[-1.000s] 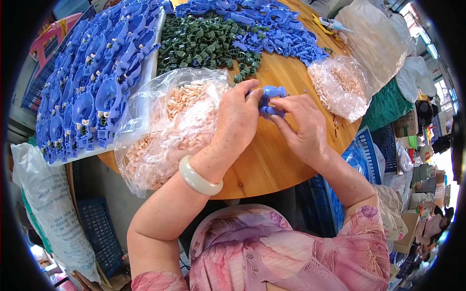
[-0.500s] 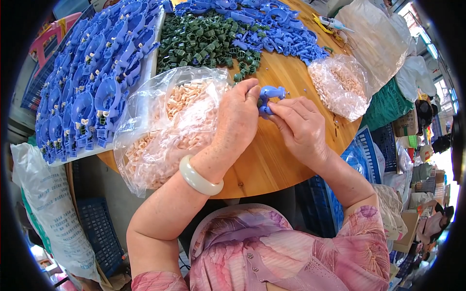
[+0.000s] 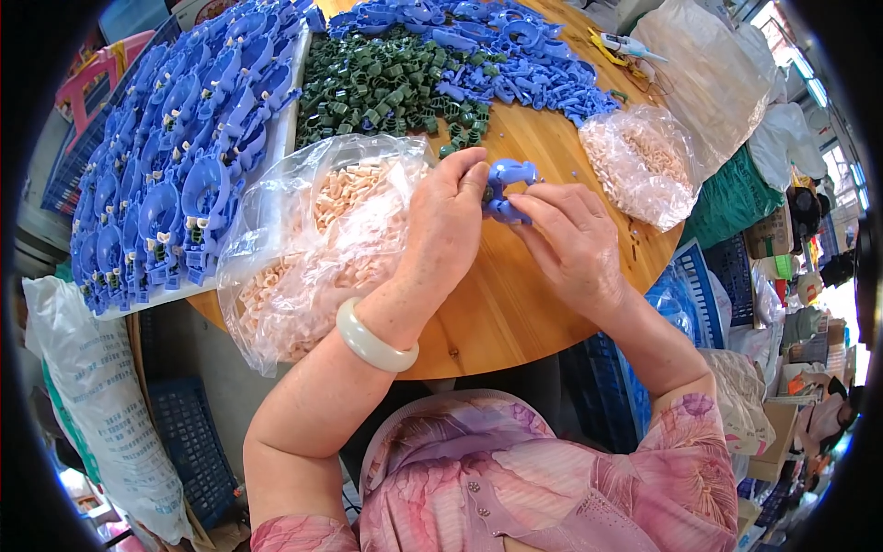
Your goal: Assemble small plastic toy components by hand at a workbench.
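Over the wooden table, my left hand (image 3: 448, 216) is closed round one side of a small blue plastic toy part (image 3: 511, 173) with a rounded, C-like outline. From the other side my right hand (image 3: 572, 241) pinches at its lower end with thumb and forefinger. The fingers hide part of the piece, and I cannot make out whether a smaller part is between them. Next to my left forearm lies a clear plastic bag (image 3: 313, 299) of small flesh-coloured pieces (image 3: 348, 195). Just beyond my hands is a heap of dark green plastic parts (image 3: 386, 83).
Blue plastic parts (image 3: 543, 78) are heaped at the table's far side. Rows of blue assemblies (image 3: 158, 207) fill a white board at the left. Another bag of flesh-coloured pieces (image 3: 644, 166) sits on the right, near a glue gun (image 3: 633, 46). Blue crates (image 3: 191, 442) stand below.
The blue part has turned slightly between my hands, and its C-like gap shows more clearly. Both hands keep nearly the same place.
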A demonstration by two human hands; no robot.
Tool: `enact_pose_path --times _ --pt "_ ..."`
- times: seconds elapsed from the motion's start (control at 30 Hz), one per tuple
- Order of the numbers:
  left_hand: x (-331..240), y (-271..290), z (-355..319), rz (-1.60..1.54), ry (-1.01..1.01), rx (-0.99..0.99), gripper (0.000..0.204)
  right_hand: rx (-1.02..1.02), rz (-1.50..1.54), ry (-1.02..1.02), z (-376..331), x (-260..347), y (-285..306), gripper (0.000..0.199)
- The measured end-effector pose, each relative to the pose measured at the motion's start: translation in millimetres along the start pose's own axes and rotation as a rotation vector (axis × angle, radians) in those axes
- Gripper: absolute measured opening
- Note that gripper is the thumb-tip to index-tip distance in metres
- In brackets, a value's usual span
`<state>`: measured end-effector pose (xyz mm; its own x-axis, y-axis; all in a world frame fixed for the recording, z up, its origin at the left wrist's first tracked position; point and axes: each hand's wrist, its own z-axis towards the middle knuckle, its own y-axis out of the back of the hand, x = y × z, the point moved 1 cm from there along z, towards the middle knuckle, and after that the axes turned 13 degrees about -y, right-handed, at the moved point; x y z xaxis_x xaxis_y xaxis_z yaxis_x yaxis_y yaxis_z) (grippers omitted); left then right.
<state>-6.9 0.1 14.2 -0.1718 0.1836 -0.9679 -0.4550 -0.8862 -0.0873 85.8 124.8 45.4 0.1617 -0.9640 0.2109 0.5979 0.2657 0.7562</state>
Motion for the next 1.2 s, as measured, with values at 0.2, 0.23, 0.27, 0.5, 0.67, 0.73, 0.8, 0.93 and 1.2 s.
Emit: enact_pose_path --times 0.2,0.23,0.27,0.5,0.67,0.73,0.8,0.93,1.2 --pt "-9 -1 -1 -0.121 -0.118 0.01 0.027 0.018 0.335 -0.467 1 -28 9 0.03" --pt "-11 -2 -1 -0.132 -0.185 0.02 0.027 0.012 0.335 -0.468 4 -35 10 0.03" --pt "-12 -2 -1 -0.143 -0.252 0.03 0.027 0.198 0.674 -0.629 6 -40 8 0.032" --pt "-18 -1 1 -0.098 -0.302 0.165 0.029 0.291 1.195 -0.605 2 -57 -8 0.034" --pt "-13 1 0 0.049 -0.388 0.121 0.029 0.137 0.949 -0.409 -3 -58 -8 0.042" --pt "-22 -1 -1 0.137 -0.428 0.145 0.028 0.063 0.908 -0.353 -3 -63 -5 0.042" --pt "-38 -3 -4 0.492 -0.42 0.259 0.026 -0.041 0.777 -0.219 -3 -68 -2 0.043" --pt "-49 -7 -8 0.443 -0.359 0.27 0.033 -0.09 0.747 -0.175 -3 -69 3 0.042" --pt "-80 24 -22 0.53 -0.427 0.127 0.041 0.019 0.608 -0.447 -2 -80 3 0.048"
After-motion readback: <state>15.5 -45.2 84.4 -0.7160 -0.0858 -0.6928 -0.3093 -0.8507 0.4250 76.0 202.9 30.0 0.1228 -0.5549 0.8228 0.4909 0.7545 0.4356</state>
